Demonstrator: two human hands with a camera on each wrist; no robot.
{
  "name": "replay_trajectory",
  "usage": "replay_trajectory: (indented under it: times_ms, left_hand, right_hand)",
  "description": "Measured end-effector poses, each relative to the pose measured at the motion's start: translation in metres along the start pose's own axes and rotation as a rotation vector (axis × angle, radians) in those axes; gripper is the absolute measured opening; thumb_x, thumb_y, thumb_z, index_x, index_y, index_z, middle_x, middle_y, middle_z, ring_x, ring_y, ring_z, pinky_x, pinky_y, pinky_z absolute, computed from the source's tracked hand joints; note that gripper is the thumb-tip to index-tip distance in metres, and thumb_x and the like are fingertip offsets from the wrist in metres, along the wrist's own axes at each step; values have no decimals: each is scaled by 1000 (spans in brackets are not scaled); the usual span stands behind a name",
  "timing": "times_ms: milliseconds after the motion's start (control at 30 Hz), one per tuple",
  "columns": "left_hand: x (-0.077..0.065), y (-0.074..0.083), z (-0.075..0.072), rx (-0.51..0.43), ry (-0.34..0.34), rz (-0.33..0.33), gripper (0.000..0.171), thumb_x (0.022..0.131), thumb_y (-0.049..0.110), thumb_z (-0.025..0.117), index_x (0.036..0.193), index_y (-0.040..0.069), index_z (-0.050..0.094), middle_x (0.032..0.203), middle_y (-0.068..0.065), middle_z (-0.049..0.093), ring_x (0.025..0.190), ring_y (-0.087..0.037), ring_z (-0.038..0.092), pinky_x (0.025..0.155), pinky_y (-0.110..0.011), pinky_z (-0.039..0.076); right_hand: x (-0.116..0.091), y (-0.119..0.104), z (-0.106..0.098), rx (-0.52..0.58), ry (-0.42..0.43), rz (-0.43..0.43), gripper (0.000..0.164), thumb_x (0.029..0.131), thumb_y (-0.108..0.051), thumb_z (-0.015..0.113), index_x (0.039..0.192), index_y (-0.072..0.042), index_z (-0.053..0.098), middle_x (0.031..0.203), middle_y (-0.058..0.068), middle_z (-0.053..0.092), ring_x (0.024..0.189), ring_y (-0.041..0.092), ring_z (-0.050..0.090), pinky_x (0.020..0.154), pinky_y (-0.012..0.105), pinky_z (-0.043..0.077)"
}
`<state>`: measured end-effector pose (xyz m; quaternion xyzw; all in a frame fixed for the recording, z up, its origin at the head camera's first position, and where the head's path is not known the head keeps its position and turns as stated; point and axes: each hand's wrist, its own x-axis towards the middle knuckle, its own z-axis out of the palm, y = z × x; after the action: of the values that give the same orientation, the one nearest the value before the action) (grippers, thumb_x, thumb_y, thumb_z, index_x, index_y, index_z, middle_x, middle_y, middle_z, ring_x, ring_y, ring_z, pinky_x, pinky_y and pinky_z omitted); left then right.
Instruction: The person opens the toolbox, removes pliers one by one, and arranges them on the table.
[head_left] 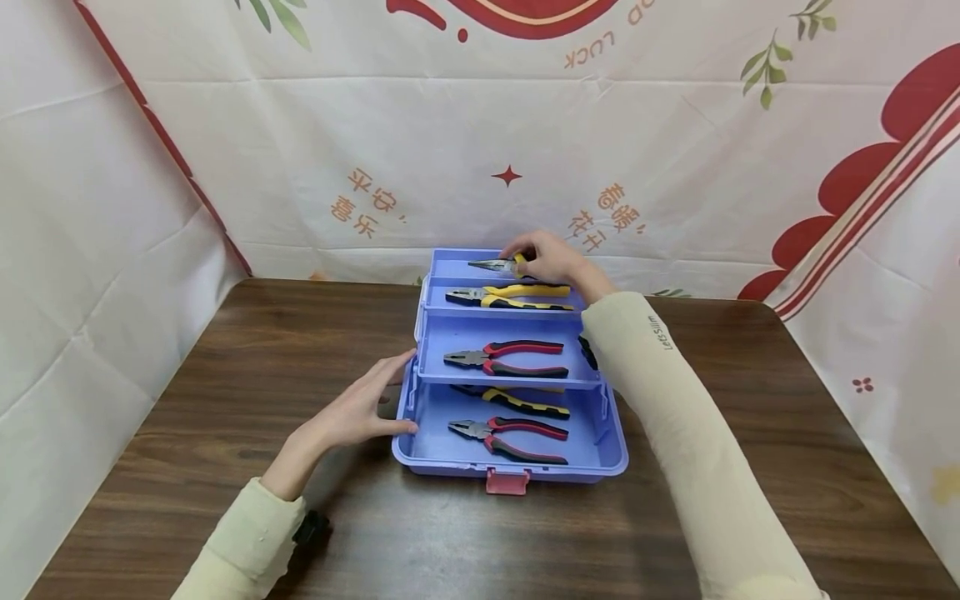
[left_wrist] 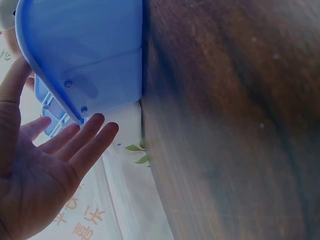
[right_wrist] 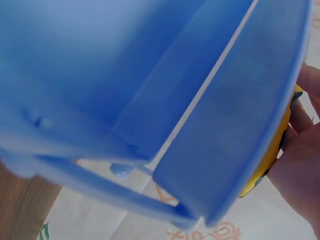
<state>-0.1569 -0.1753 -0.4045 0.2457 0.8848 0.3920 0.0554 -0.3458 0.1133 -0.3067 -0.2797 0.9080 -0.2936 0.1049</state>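
Observation:
A blue toolbox (head_left: 510, 469) stands with its stepped trays raised toward the back. At the topmost tray, my right hand (head_left: 551, 257) grips yellow-handled long-nose pliers (head_left: 493, 265), their jaws pointing left. In the right wrist view, a yellow handle (right_wrist: 267, 162) shows beside the fingers, past the tray's edge. My left hand (head_left: 360, 408) is spread at the box's left side, thumb at the lower rim. The left wrist view shows its fingers (left_wrist: 90, 147) extended near the blue wall (left_wrist: 100, 70).
Yellow-and-black pliers (head_left: 517, 297) lie in the tray below, red-and-black pliers (head_left: 517, 360) in the one under that. The bottom holds another red-handled pair (head_left: 510, 437) and a partly covered yellow-handled pair (head_left: 525, 404). A pink latch (head_left: 507, 482) hangs in front. Behind the wooden table (head_left: 315, 333) hangs a printed cloth (head_left: 450, 167).

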Motion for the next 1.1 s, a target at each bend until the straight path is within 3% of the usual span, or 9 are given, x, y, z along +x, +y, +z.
replay_trajectory:
  times_ms: [267,500,667,833,1100]
  left_hand:
    - [1,1,1,22,-4,-6,94,70,28,76,142,22,15,134,-8,29,113,-24,41,82,-42,43]
    - [0,3,1,9,-5,-12,94,70,27,76,142,21,16,134,-9,29,113,-25,41,82,-45,43]
    - [0,4,1,6,-6,-16,94,69,27,76,142,22,16,134,-8,29,113,-25,41,82,-45,43]
    - [-1,5,1,7,-13,-15,93,70,27,75,142,22,16,135,-9,28,114,-25,40,83,-46,42]
    - [-1,5,0,28,-12,10,90,71,27,75,142,22,19,135,-7,28,114,-25,41,83,-43,43]
  right_hand:
    - [-10,1,-9,78,111,-66,26,87,-2,53,112,-4,60,105,10,56,80,24,46,67,33,39]
    - [-26,-8,-24,139,205,-98,27,87,-5,55,113,-2,58,109,12,55,88,23,48,74,32,41]
    - [-36,-5,-32,201,260,-104,28,87,-7,55,114,-2,58,103,12,56,83,21,47,67,29,39]
    - [-45,4,-35,264,308,-58,29,87,-10,56,116,-4,56,104,10,54,84,20,46,70,31,41]
    - [-67,8,-36,360,418,133,31,87,-14,56,117,-5,54,103,10,52,88,20,46,77,34,40]
